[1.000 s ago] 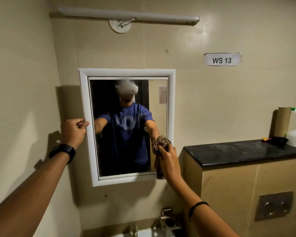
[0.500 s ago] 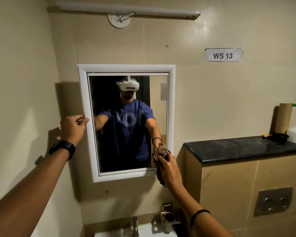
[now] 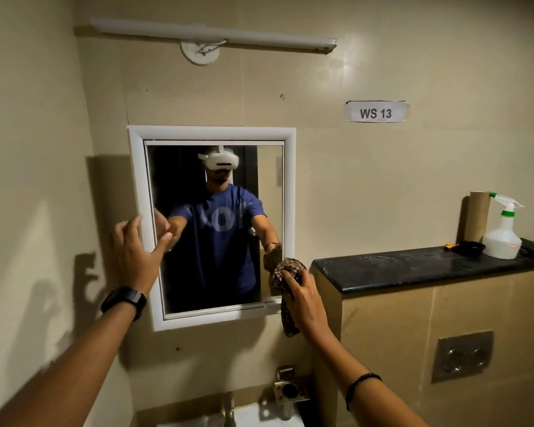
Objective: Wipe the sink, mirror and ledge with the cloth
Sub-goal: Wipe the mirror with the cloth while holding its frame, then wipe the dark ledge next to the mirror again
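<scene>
Both arms reach fwd toward the mirror (image 3: 210, 229) on the wall. Left hand (image 3: 134, 254) is up at the mirror's left frame edge, fingers spread & slightly curled, palm facing the glass, gripping nothing; can't tell if the fingertips touch the frame. A black watch (image 3: 124, 300) sits on that wrist, forearm angled up from lower left.

Right hand (image 3: 302, 295) is at the mirror's bottom-right corner, fingers closed around a bunched checked cloth (image 3: 285, 272). Top of the cloth is pressed vs. the glass/frame corner, a tail hangs down below the hand over the wall. Black bracelet (image 3: 363, 385) on the right wrist, arm coming up from lower right.

Sink (image 3: 253, 419) shows only as a white strip at the bottom edge, tap (image 3: 228, 406) over it. Black ledge (image 3: 413, 266) runs to the right of the mirror, w/ a white spray bottle (image 3: 503, 232), a cardboard tube (image 3: 477, 217) & a small dark bowl (image 3: 470, 248) at its far end.
</scene>
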